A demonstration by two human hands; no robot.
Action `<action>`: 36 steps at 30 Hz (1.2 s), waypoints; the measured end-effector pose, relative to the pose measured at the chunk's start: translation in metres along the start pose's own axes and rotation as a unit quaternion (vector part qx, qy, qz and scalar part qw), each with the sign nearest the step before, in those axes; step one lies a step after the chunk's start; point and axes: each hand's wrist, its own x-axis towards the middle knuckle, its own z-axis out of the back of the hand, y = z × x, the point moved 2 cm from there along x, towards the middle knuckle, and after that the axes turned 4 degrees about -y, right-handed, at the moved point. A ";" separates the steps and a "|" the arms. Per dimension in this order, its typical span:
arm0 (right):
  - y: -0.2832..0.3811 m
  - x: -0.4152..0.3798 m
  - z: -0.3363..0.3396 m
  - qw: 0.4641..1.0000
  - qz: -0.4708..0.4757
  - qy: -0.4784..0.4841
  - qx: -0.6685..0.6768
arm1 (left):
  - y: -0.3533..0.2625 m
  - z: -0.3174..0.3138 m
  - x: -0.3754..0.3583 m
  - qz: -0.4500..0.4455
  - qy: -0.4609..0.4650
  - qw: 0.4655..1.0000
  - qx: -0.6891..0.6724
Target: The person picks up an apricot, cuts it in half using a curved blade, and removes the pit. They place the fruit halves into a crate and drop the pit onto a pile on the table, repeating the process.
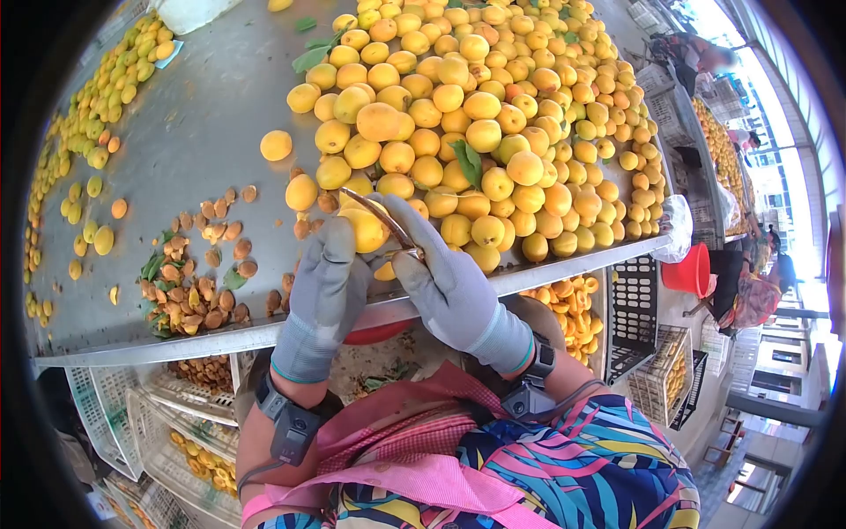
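My left hand point(319, 286), in a grey work glove, is closed around a yellow-orange apricot point(367, 231) just above the metal table's front edge. My right hand point(454, 282), gloved the same way, grips a thin, curved, brownish knife point(385, 217), its blade lying against the top of that apricot. Beyond both hands spreads a large heap of whole apricots point(480, 106). To the left of my left hand, a pile of brown apricot pits point(189, 295) mixed with green leaves lies near the edge. A lone apricot point(276, 145) sits apart from the heap.
Greener apricots point(101, 97) line the table's far left. Below the edge stand a crate of pits point(201, 374), a crate of halved apricots point(571, 310) and a black crate point(634, 304). A red bucket point(686, 269) stands to the right. Other people are at the far right.
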 end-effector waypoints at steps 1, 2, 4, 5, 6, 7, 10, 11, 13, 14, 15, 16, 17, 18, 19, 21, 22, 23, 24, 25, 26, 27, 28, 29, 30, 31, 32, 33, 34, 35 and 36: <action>-0.003 0.000 -0.003 1.000 0.027 -0.016 0.001 | -0.002 -0.003 -0.001 0.000 -0.002 1.000 -0.028; -0.005 0.000 -0.004 0.998 0.054 -0.032 0.001 | -0.004 -0.005 -0.001 0.000 -0.003 0.998 -0.056; -0.001 -0.001 -0.002 0.998 0.041 -0.023 -0.033 | -0.009 -0.010 -0.001 -0.012 0.004 0.999 -0.034; 0.001 -0.002 -0.001 0.997 0.028 -0.015 -0.067 | -0.011 -0.012 -0.002 -0.025 0.010 1.000 -0.013; 0.001 -0.003 -0.001 0.997 0.029 -0.014 -0.067 | -0.013 -0.012 -0.003 -0.026 0.009 1.000 -0.013; 0.002 -0.003 -0.001 0.996 0.032 -0.013 -0.081 | -0.016 -0.012 -0.004 -0.036 0.001 0.999 0.013; 0.004 -0.002 0.004 0.994 0.024 0.020 -0.103 | -0.018 -0.009 -0.005 -0.056 0.007 0.994 0.089; 0.003 -0.001 0.006 0.992 0.014 0.050 -0.111 | -0.019 -0.008 -0.006 -0.066 0.021 0.988 0.138; 0.001 0.000 0.009 0.990 0.023 0.062 -0.127 | -0.028 -0.010 -0.008 -0.063 0.035 0.979 0.190; 0.001 0.001 0.010 0.986 0.034 0.071 -0.144 | -0.031 -0.011 -0.009 -0.059 0.049 0.967 0.242; 0.001 0.002 0.011 0.986 0.034 0.073 -0.143 | -0.031 -0.010 -0.009 -0.059 0.048 0.967 0.242; 0.002 0.004 0.012 0.987 0.025 0.086 -0.136 | -0.030 -0.010 -0.010 -0.059 0.041 0.973 0.221; 0.003 0.005 0.012 0.986 0.017 0.099 -0.130 | -0.028 -0.011 -0.010 -0.060 0.035 0.977 0.200; 0.002 0.005 0.011 0.986 0.016 0.099 -0.130 | -0.026 -0.012 -0.009 -0.060 0.035 0.977 0.201; 0.001 0.005 0.008 0.992 0.028 0.075 -0.101 | -0.023 -0.011 -0.008 -0.050 0.016 0.987 0.150; -0.003 0.004 0.003 0.995 0.040 0.050 -0.073 | -0.019 -0.009 -0.007 -0.040 -0.002 0.994 0.100; -0.006 0.003 0.001 0.995 0.061 0.025 -0.076 | -0.017 -0.007 -0.009 -0.024 0.001 0.996 0.083; -0.006 0.003 0.000 0.993 0.083 0.001 -0.078 | -0.015 -0.006 -0.009 -0.008 0.002 0.998 0.065; -0.004 0.004 0.002 0.993 0.083 0.004 -0.080 | -0.017 -0.006 -0.010 -0.009 0.000 0.998 0.062; 0.000 0.004 0.005 0.993 0.078 0.020 -0.090 | -0.021 -0.008 -0.011 -0.018 0.003 0.995 0.103; 0.001 0.005 0.006 0.992 0.073 0.034 -0.100 | -0.025 -0.009 -0.012 -0.027 0.005 0.989 0.144; 0.001 0.006 0.005 0.992 0.072 0.035 -0.099 | -0.028 -0.008 -0.013 -0.026 0.004 0.989 0.145; -0.001 0.006 0.004 0.989 0.058 0.051 -0.125 | -0.032 -0.007 -0.013 -0.051 0.000 0.973 0.226; -0.002 0.006 0.002 0.985 0.043 0.066 -0.151 | -0.035 -0.007 -0.014 -0.074 -0.002 0.949 0.306; -0.002 0.005 0.001 0.986 0.041 0.064 -0.150 | -0.036 -0.007 -0.014 -0.072 0.000 0.949 0.307; -0.001 0.005 -0.001 0.987 0.048 0.055 -0.141 | -0.036 -0.007 -0.013 -0.071 0.001 0.960 0.272; -0.001 0.005 -0.003 0.989 0.056 0.047 -0.132 | -0.036 -0.007 -0.014 -0.070 0.002 0.969 0.237; -0.002 0.005 -0.007 0.989 0.055 0.047 -0.133 | -0.032 -0.004 -0.013 -0.070 0.002 0.969 0.237; -0.005 0.005 -0.010 0.990 0.071 0.020 -0.124 | -0.023 0.002 -0.013 -0.024 -0.029 0.988 0.152; -0.006 0.004 -0.011 0.989 0.088 -0.009 -0.116 | -0.017 0.006 -0.012 0.021 -0.059 0.996 0.065; -0.005 0.004 -0.010 0.989 0.089 -0.009 -0.118 | -0.017 0.003 -0.011 0.020 -0.057 0.996 0.064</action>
